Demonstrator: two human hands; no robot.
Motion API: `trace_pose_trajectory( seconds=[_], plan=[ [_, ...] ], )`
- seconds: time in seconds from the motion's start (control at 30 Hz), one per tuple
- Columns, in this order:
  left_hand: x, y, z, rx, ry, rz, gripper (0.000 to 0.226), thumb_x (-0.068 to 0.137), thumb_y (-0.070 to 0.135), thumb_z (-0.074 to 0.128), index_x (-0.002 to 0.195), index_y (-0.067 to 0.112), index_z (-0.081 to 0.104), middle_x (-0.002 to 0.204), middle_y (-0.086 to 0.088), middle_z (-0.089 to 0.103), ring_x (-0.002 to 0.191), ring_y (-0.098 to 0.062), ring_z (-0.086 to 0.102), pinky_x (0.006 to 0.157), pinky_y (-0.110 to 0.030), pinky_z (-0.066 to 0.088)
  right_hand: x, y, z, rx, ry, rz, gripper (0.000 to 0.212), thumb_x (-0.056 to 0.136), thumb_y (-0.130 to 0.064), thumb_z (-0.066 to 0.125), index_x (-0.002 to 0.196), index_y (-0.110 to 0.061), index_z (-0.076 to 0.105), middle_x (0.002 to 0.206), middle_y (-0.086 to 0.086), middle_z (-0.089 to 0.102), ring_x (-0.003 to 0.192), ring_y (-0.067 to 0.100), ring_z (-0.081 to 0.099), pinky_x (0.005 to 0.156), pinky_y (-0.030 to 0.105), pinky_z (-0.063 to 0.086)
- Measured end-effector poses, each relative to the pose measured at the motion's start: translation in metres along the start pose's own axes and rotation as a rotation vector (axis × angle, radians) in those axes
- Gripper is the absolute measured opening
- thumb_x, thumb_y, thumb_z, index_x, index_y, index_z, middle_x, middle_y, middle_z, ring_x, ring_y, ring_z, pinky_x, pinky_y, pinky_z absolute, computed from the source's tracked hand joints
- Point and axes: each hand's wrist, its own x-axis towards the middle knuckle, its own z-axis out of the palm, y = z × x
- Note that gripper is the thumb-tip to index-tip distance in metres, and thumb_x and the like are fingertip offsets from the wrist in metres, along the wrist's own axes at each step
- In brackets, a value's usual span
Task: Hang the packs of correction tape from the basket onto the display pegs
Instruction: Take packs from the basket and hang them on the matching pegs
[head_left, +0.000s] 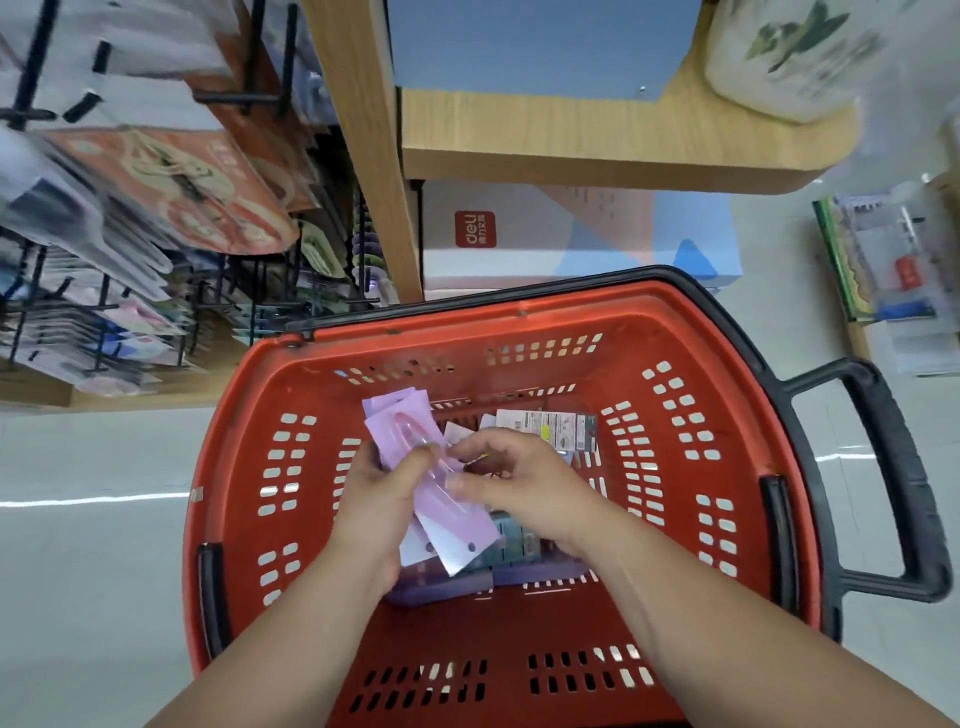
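A red plastic basket (727, 467) with a black rim and handle stands on the floor below me. Inside it my left hand (382, 491) grips a small stack of purple correction tape packs (457, 519) by their left edge. My right hand (524, 480) pinches the top pack of that stack from the right side. More packs lie on the basket floor, among them a white one with printed text (550, 428) and darker ones (511, 545) partly hidden under my hands. Black display pegs (234, 96) with hanging goods fill the rack at the upper left.
A wooden post (374, 156) and a wooden shelf (597, 150) rise behind the basket. Under the shelf sits a white and blue box (571, 234). Another display with packaged goods (883, 270) stands at the right. Pale floor lies to the left.
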Motion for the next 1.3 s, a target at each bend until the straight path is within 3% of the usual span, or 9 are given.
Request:
trace_pose_trajectory(
  seconds=[0.17, 0.33, 0.47, 0.57, 0.7, 0.83, 1.03, 1.17, 1.3],
  plan=[
    [0.025, -0.003, -0.017, 0.086, 0.108, -0.003, 0.028, 0.093, 0.013, 0.076, 0.118, 0.018, 0.066, 0.107, -0.013, 0.078, 0.092, -0.033, 0.077, 0.081, -0.051, 0.062, 0.061, 0.036, -0.051, -0.417, 0.297, 0.196, 0.042, 0.096, -0.041, 0.067, 0.134, -0.023, 0.062, 0.137, 0.000, 0.062, 0.116, 0.021, 0.063, 0.092, 0.026, 0.045],
    [0.030, -0.002, -0.027, 0.143, 0.106, 0.013, 0.027, 0.095, 0.010, 0.072, 0.119, 0.021, 0.066, 0.105, -0.009, 0.079, 0.090, -0.030, 0.079, 0.077, -0.047, 0.064, 0.107, 0.095, -0.089, -0.931, 0.281, 0.401, 0.059, 0.097, -0.037, 0.063, 0.150, -0.018, 0.044, 0.152, 0.011, 0.047, 0.137, 0.034, 0.047, 0.113, 0.042, 0.043],
    [0.023, -0.006, -0.036, 0.136, 0.101, -0.018, 0.025, 0.098, 0.011, 0.068, 0.118, 0.025, 0.067, 0.102, -0.006, 0.081, 0.088, -0.028, 0.079, 0.076, -0.046, 0.063, 0.113, 0.124, -0.087, -1.105, 0.275, 0.451, 0.062, 0.093, -0.038, 0.064, 0.150, -0.025, 0.044, 0.146, 0.009, 0.051, 0.135, 0.033, 0.048, 0.109, 0.046, 0.045],
    [0.017, -0.011, -0.044, 0.122, 0.108, -0.040, 0.024, 0.099, 0.010, 0.067, 0.118, 0.024, 0.068, 0.101, -0.006, 0.081, 0.089, -0.027, 0.079, 0.082, -0.045, 0.061, 0.110, 0.132, -0.081, -1.226, 0.335, 0.439, 0.038, 0.094, -0.029, 0.063, 0.132, -0.021, 0.061, 0.128, 0.008, 0.063, 0.123, 0.030, 0.055, 0.099, 0.042, 0.046],
    [0.006, -0.018, -0.052, 0.100, 0.113, -0.074, 0.024, 0.098, 0.011, 0.068, 0.120, 0.022, 0.067, 0.104, -0.008, 0.081, 0.093, -0.031, 0.079, 0.086, -0.048, 0.060, 0.100, 0.120, -0.071, -1.090, 0.227, 0.436, 0.021, 0.100, -0.031, 0.059, 0.117, -0.020, 0.066, 0.114, 0.011, 0.071, 0.105, 0.031, 0.067, 0.085, 0.034, 0.051],
    [-0.010, -0.019, -0.048, 0.087, 0.100, -0.092, 0.023, 0.097, 0.012, 0.069, 0.118, 0.022, 0.067, 0.103, -0.007, 0.081, 0.093, -0.030, 0.079, 0.088, -0.051, 0.061, 0.081, 0.077, -0.061, -0.881, 0.140, 0.369, 0.030, 0.105, -0.025, 0.050, 0.131, -0.013, 0.056, 0.123, 0.015, 0.067, 0.109, 0.032, 0.065, 0.090, 0.033, 0.052],
    [-0.047, -0.003, -0.033, 0.090, 0.040, -0.058, 0.024, 0.095, 0.016, 0.073, 0.118, 0.021, 0.068, 0.103, -0.011, 0.080, 0.094, -0.034, 0.078, 0.082, -0.050, 0.062, 0.001, -0.006, -0.035, -0.608, 0.053, 0.125, 0.032, 0.104, -0.025, 0.053, 0.135, -0.019, 0.051, 0.125, 0.013, 0.066, 0.092, 0.023, 0.061, 0.069, 0.027, 0.044],
    [-0.074, 0.015, -0.021, 0.053, 0.004, -0.024, 0.037, 0.084, 0.024, 0.081, 0.118, 0.020, 0.066, 0.105, -0.015, 0.078, 0.095, -0.037, 0.077, 0.078, -0.055, 0.063, -0.060, -0.045, -0.009, -0.398, 0.086, 0.007, 0.014, 0.100, -0.022, 0.055, 0.105, -0.028, 0.043, 0.094, 0.015, 0.068, 0.070, 0.023, 0.058, 0.060, 0.041, 0.050],
    [-0.098, 0.031, -0.013, 0.024, -0.080, 0.044, 0.049, 0.074, 0.028, 0.076, 0.121, 0.014, 0.068, 0.108, -0.021, 0.077, 0.094, -0.042, 0.077, 0.085, -0.064, 0.060, -0.107, -0.064, 0.017, -0.238, 0.109, -0.085, 0.046, 0.103, -0.036, 0.055, 0.143, -0.039, 0.033, 0.115, -0.008, 0.062, 0.096, 0.009, 0.058, 0.081, 0.027, 0.046]
  ],
)
